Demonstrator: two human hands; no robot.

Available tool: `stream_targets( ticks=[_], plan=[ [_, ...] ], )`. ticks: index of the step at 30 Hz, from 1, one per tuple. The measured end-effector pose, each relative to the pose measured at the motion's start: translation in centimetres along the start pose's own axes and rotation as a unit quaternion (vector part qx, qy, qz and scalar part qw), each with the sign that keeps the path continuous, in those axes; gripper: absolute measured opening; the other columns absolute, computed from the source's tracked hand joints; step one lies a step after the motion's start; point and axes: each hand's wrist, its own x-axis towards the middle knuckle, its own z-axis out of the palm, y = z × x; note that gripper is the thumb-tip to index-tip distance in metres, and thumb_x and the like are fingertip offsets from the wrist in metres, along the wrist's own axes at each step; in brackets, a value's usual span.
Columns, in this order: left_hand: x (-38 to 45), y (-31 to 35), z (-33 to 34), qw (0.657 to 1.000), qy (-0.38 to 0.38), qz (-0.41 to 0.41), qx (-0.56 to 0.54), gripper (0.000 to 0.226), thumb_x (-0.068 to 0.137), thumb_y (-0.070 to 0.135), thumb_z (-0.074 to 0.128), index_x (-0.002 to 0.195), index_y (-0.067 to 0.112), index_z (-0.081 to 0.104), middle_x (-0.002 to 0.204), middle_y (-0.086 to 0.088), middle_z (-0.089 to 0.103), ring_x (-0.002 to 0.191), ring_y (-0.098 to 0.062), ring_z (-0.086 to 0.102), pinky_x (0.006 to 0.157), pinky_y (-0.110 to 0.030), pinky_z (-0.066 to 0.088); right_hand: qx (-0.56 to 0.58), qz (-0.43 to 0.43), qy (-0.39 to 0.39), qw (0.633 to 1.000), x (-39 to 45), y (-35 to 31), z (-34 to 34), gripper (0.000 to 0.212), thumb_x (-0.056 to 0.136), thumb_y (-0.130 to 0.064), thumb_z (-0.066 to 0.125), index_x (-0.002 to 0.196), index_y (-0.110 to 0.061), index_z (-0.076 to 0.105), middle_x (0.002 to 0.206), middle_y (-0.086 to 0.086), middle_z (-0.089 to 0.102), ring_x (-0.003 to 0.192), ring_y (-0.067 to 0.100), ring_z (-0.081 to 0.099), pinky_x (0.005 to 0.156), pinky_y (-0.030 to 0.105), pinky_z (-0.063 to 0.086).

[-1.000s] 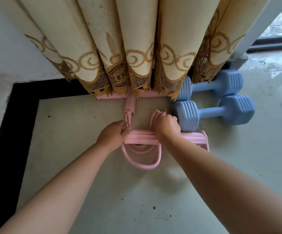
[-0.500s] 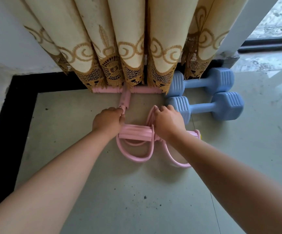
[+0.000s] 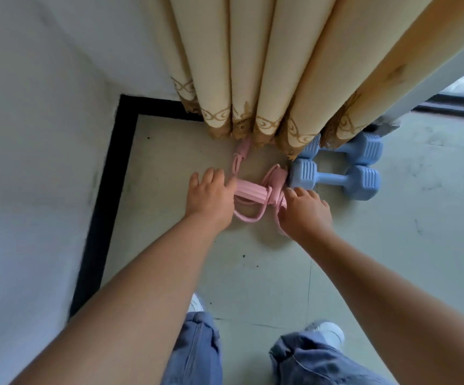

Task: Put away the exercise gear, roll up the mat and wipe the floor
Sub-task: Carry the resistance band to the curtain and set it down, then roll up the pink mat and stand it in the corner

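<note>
A pink pedal puller (image 3: 253, 193) lies on the floor by the curtain, its ribbed bar across and its loops (image 3: 248, 216) bunched below. One strap (image 3: 239, 157) runs up under the curtain hem. My left hand (image 3: 211, 196) rests at the bar's left end with fingers spread and straight. My right hand (image 3: 305, 211) covers the bar's right end, fingers also straight. Two blue dumbbells lie just right of the puller: the near dumbbell (image 3: 336, 180) touches the pink loops, and the far dumbbell (image 3: 364, 147) sits partly under the curtain.
A cream curtain (image 3: 267, 79) with a gold lace hem hangs over the floor corner. White walls (image 3: 30, 162) and a black floor border (image 3: 105, 195) close off the left. A window track (image 3: 458, 107) lies at the far right. My jeans legs (image 3: 197, 354) and shoes stand below.
Both hands have uncurled from the pink puller and now lie flat at its ends. The view has pulled back and up, bringing my legs into sight.
</note>
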Motion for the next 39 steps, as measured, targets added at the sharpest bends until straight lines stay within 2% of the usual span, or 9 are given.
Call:
stream_targets(
  ticks=[4,10,17,23,28,31,34,37,39],
  plan=[
    [-6.7,-1.8,-7.1,0.998,-0.028,-0.043,-0.022,0.043,0.096,0.037,0.044,0.134,0.016,0.044,0.147,-0.010,0.033,0.138,-0.027,0.028,0.113,-0.045,0.021,-0.017,-0.059,-0.042,0.997,-5.5,-2.9,-8.3,0.044,0.091,-0.023,0.046,0.135,-0.015,0.040,0.136,0.008,0.046,0.127,0.030,0.041,0.099,0.040,0.038],
    [-17.5,-3.5,-16.3,0.990,0.011,-0.126,-0.060,0.046,0.096,0.038,0.044,0.136,0.017,0.042,0.147,-0.009,0.035,0.139,-0.026,0.028,0.114,-0.047,0.020,-0.049,-0.198,-0.018,0.979,-13.9,-7.0,-20.0,0.050,0.094,-0.028,0.046,0.140,-0.014,0.035,0.145,0.007,0.038,0.133,0.028,0.035,0.107,0.042,0.032],
    [-34.6,-1.3,-20.4,0.944,0.029,-0.299,-0.137,0.044,0.099,0.037,0.035,0.138,0.017,0.041,0.144,-0.008,0.041,0.137,-0.027,0.032,0.116,-0.052,0.013,-0.120,-0.380,0.010,0.917,-26.2,-10.6,-26.1,0.048,0.094,-0.026,0.044,0.139,-0.011,0.037,0.142,0.009,0.041,0.132,0.028,0.036,0.108,0.041,0.030],
    [-51.7,2.7,-16.8,0.878,0.003,-0.440,-0.191,0.042,0.099,0.034,0.037,0.137,0.018,0.042,0.146,-0.006,0.039,0.141,-0.025,0.027,0.117,-0.052,0.006,-0.197,-0.512,-0.042,0.835,-39.6,-13.5,-21.8,0.045,0.094,-0.022,0.042,0.137,-0.012,0.038,0.141,0.008,0.042,0.129,0.027,0.040,0.106,0.039,0.032],
    [-67.4,8.8,-11.0,0.793,-0.012,-0.566,-0.223,0.042,0.098,0.032,0.038,0.136,0.016,0.042,0.145,-0.006,0.039,0.140,-0.025,0.028,0.117,-0.052,0.007,-0.263,-0.634,-0.076,0.723,-53.6,-13.9,-14.2,0.049,0.096,-0.027,0.042,0.142,-0.014,0.033,0.144,0.005,0.040,0.134,0.025,0.036,0.108,0.038,0.031],
    [-76.4,14.9,-7.1,0.735,-0.025,-0.630,-0.251,0.043,0.099,0.033,0.036,0.138,0.016,0.039,0.148,-0.006,0.034,0.142,-0.025,0.023,0.116,-0.052,0.008,-0.298,-0.694,-0.085,0.650,-62.9,-11.7,-9.4,0.049,0.096,-0.028,0.041,0.141,-0.013,0.033,0.142,0.006,0.041,0.132,0.025,0.038,0.107,0.038,0.032],
    [-84.9,22.7,-3.5,0.675,-0.029,-0.684,-0.275,0.040,0.098,0.033,0.036,0.134,0.017,0.042,0.144,-0.006,0.038,0.139,-0.025,0.027,0.113,-0.051,0.017,-0.320,-0.741,-0.089,0.583,-72.3,-7.5,-4.8,0.047,0.096,-0.028,0.042,0.140,-0.013,0.034,0.143,0.006,0.041,0.131,0.026,0.040,0.107,0.039,0.034],
    [-92.9,31.5,-0.7,0.623,-0.048,-0.722,-0.296,0.037,0.097,0.034,0.037,0.129,0.017,0.045,0.136,-0.007,0.044,0.132,-0.026,0.033,0.113,-0.050,0.017,-0.326,-0.773,-0.101,0.535,-81.8,-2.5,-0.9,0.047,0.096,-0.027,0.043,0.140,-0.012,0.035,0.142,0.007,0.043,0.130,0.027,0.041,0.106,0.039,0.035],
    [-97.5,37.2,1.1,0.589,-0.056,-0.741,-0.318,0.038,0.098,0.033,0.035,0.130,0.016,0.044,0.138,-0.008,0.041,0.135,-0.027,0.029,0.114,-0.051,0.014,-0.329,-0.789,-0.110,0.507,-87.6,0.7,1.4,0.047,0.096,-0.026,0.043,0.140,-0.012,0.035,0.142,0.008,0.044,0.129,0.027,0.042,0.105,0.039,0.036]
  ],
)
